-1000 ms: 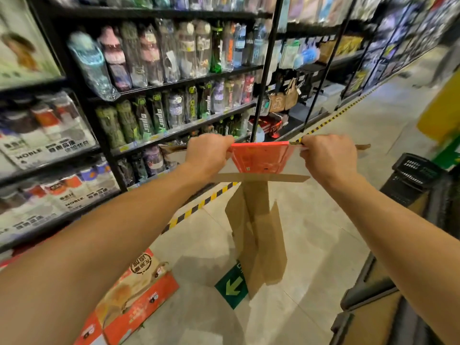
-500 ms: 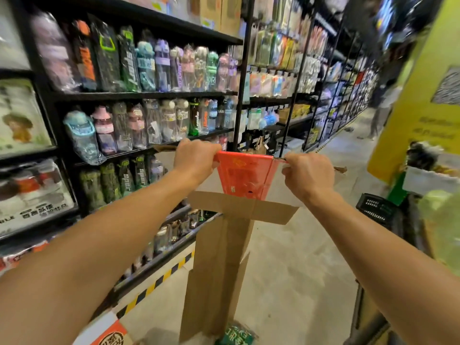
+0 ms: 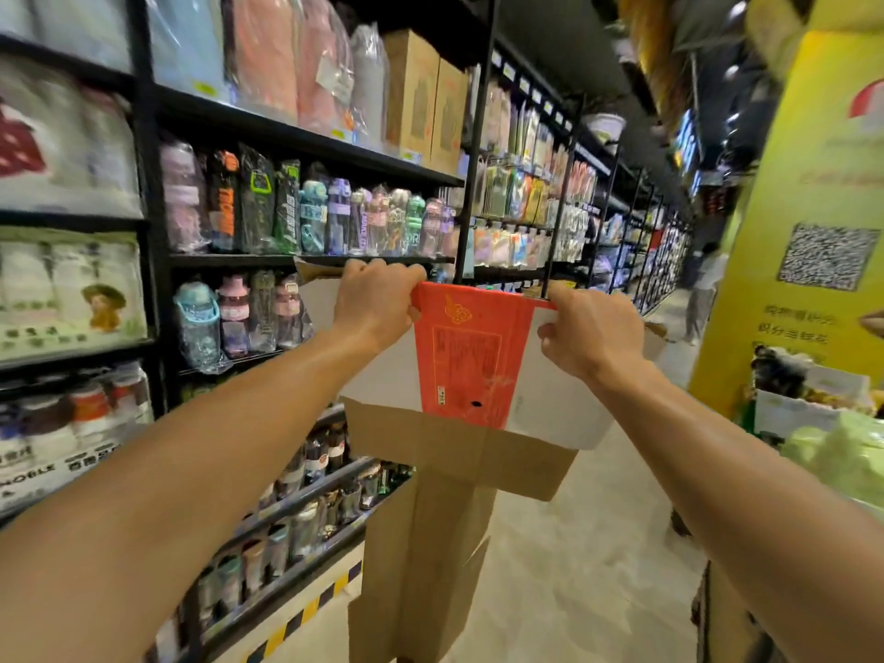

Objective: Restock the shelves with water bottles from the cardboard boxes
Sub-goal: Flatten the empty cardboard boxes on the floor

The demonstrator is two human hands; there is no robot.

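A flattened cardboard box (image 3: 471,356) with a red and white printed panel hangs in front of me at chest height, its brown flaps dangling toward the floor. My left hand (image 3: 375,301) grips its top edge at the left, and my right hand (image 3: 591,334) grips the top edge at the right. Black shelves (image 3: 296,258) on the left carry rows of wrapped water bottles (image 3: 335,217) in several colours. No bottle is in either hand.
A yellow pillar (image 3: 808,222) with a QR code stands at the right, with goods stacked at its foot. A person (image 3: 703,289) stands far down the aisle. A yellow-black stripe (image 3: 296,624) marks the floor along the shelf base.
The view has tilted upward and the box has risen with both hands. The red box on the floor and the green arrow have dropped out of sight; upper shelves now show.
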